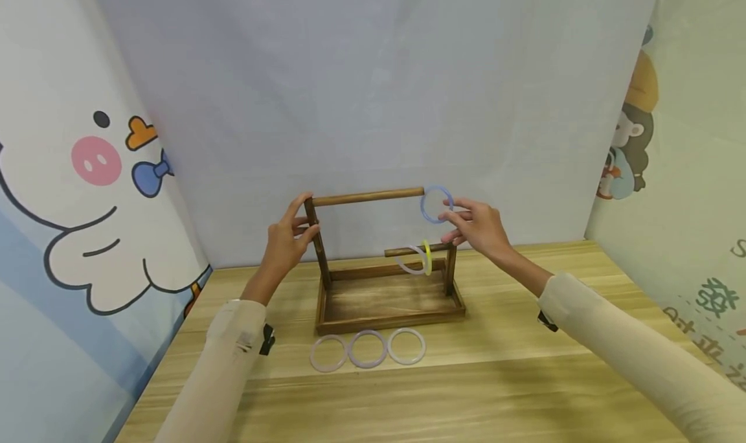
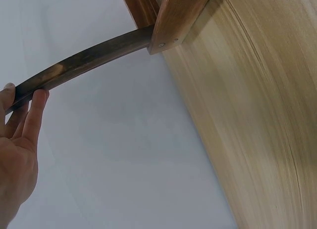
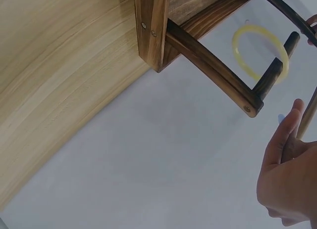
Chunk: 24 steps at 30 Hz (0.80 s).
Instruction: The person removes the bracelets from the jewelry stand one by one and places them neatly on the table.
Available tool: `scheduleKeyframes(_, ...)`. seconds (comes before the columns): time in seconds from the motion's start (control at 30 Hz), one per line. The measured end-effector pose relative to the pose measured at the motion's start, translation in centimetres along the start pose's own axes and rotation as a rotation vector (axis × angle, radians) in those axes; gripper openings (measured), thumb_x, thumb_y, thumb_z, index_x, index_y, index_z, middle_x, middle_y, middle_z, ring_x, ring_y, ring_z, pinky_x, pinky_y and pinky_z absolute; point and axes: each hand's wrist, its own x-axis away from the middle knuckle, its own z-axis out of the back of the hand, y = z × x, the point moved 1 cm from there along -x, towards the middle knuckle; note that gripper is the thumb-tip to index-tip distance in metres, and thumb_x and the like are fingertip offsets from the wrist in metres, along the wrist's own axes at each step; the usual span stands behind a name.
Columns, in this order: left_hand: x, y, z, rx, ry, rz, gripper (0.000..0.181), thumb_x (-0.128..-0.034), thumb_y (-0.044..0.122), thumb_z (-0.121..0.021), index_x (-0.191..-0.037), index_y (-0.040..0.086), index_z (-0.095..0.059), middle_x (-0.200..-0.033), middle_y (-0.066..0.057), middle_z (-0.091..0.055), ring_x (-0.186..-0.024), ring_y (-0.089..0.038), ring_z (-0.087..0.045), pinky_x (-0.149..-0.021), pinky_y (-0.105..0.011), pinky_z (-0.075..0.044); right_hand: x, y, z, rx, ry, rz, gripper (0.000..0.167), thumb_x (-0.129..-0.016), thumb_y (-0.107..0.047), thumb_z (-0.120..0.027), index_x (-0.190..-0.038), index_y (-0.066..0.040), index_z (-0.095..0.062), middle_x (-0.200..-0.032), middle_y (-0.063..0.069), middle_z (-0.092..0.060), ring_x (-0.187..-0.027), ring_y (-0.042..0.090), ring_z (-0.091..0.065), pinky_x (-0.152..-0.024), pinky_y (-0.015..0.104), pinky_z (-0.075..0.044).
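Observation:
A dark wooden stand (image 1: pixel 319 252) has an upper rod (image 1: pixel 367 197) on its left post and a shorter lower rod (image 1: pixel 396 252) on its right post. With thumb and fingers, my left hand (image 1: pixel 282 245) grips the top of the left post (image 2: pixel 74 66). My right hand (image 1: pixel 482 228) pinches a blue bangle (image 1: pixel 422 204) at the free right end of the upper rod; whether the rod passes through it, I cannot tell. A yellow bangle (image 1: pixel 429 263) and a pale translucent bangle (image 1: pixel 411 272) hang on the lower rod. In the right wrist view, the blue bangle is mostly hidden.
Three bangles lie in a row before the stand's tray base (image 1: pixel 390 324): a pinkish one (image 1: pixel 311 357), a purple one (image 1: pixel 368 367) and a whitish one (image 1: pixel 406 363). The wooden table (image 1: pixel 466 385) meets a pale cloth wall (image 1: pixel 379 93) behind. Printed cloths hang at both sides.

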Motion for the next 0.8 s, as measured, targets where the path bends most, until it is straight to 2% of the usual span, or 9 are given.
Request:
scheduleKeyframes(0.17,0.0,0.0,0.0,-0.004,0.005,-0.006,0.070,-0.0958,-0.001,-0.073,-0.156,0.020,-0.044,-0.115,-0.031,-0.071,-0.102,-0.044,-0.074,-0.083,-0.050,-0.066,0.8,-0.2,0.4,0.015,-0.007,0.019,0.037,-0.107,-0.011,-0.061,-0.141,0.003,-0.060,-0.115,0.023,-0.075,-0.069,0.026,-0.077,-0.060,0.033,-0.066)
scheduleKeyframes(0.33,-0.1,-0.1,0.0,-0.005,-0.002,0.000,0.071,-0.0963,0.000,-0.073,-0.157,0.022,-0.043,-0.117,-0.032,-0.071,-0.103,-0.044,-0.073,-0.084,-0.051,-0.065,1.7,-0.2,0.8,-0.013,-0.041,0.001,0.036,-0.107,-0.010,-0.060,-0.140,0.004,-0.059,-0.116,0.026,-0.074,-0.074,0.037,-0.077,-0.062,0.034,-0.067)
scheduleKeyframes(0.57,-0.1,0.2,0.0,-0.028,-0.005,-0.008,0.072,-0.0961,0.001,-0.073,-0.158,0.022,-0.043,-0.116,-0.031,-0.071,-0.103,-0.043,-0.074,-0.084,-0.046,-0.066,3.5,-0.1,1.1,-0.025,-0.080,0.009,0.035,-0.106,-0.008,-0.061,-0.139,0.005,-0.060,-0.114,0.028,-0.073,-0.070,0.028,-0.077,-0.060,0.031,-0.066)
scheduleKeyframes(0.8,0.0,0.3,0.1,-0.020,0.004,-0.009,0.071,-0.0958,0.000,-0.073,-0.157,0.020,-0.043,-0.114,-0.030,-0.072,-0.103,-0.043,-0.074,-0.085,-0.048,-0.066,4.9,-0.2,1.2,-0.025,-0.112,0.037,0.034,-0.106,-0.006,-0.061,-0.137,0.006,-0.060,-0.112,0.028,-0.074,-0.067,0.029,-0.077,-0.059,0.032,-0.066)
